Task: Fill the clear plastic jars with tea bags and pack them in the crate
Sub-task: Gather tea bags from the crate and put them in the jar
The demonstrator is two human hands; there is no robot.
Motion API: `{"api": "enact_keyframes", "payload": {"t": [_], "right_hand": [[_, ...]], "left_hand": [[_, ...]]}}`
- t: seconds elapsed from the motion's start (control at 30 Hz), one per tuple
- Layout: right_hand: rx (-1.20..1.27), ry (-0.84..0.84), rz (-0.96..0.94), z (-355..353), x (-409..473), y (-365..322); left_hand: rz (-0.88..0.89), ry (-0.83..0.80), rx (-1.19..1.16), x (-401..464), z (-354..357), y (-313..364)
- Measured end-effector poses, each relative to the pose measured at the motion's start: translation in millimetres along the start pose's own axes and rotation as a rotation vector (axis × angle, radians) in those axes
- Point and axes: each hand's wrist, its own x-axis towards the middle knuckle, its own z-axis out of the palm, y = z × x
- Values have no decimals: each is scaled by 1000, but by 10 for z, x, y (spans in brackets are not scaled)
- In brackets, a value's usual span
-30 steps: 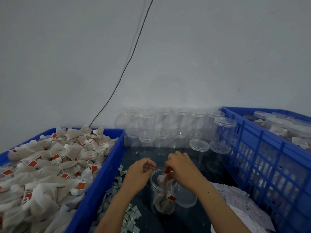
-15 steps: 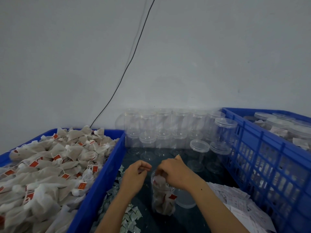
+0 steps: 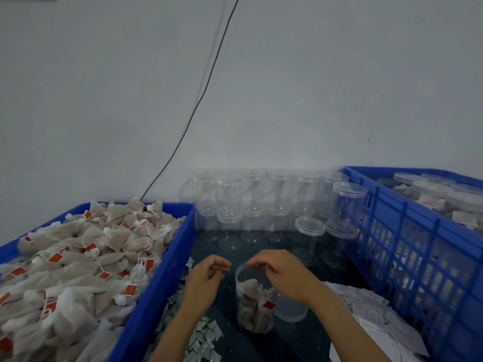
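A clear plastic jar stands open on the dark table, partly filled with tea bags carrying red tags. My right hand hovers over its rim, fingers loosely curled and holding nothing. Just left of the jar is my left hand, fingers also loosely curled and empty. A blue crate on the left is heaped with loose tea bags. On the right, a second blue crate holds lidded, filled jars.
Rows of empty clear jars stand stacked against the wall behind the open jar. A clear lid lies right of it. Small sachets litter the table near the left crate; white paper slips lie on the right. A black cable hangs down the wall.
My right hand has lifted its fingers out of the jar and now holds nothing; the tea bags sit lower inside. My left hand has hardly moved.
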Motion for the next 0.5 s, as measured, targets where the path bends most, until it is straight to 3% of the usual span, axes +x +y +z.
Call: {"api": "enact_keyframes", "payload": {"t": [0.07,0.13,0.3,0.4,0.5], "right_hand": [[176,267,68,59,-187,77],[236,388,226,195,-362,114],[278,304,518,580,-564,27],[309,374,541,705,-565,-20],[517,484,514,745,-563,-48]], "left_hand": [[5,13,-5,-5,-27,-24],[-26,31,11,-4,-48,-79],[-121,98,31,-25,-52,-284],[-138,87,32,-72,-52,-362],[-155,87,39,-88,-82,-418]]}}
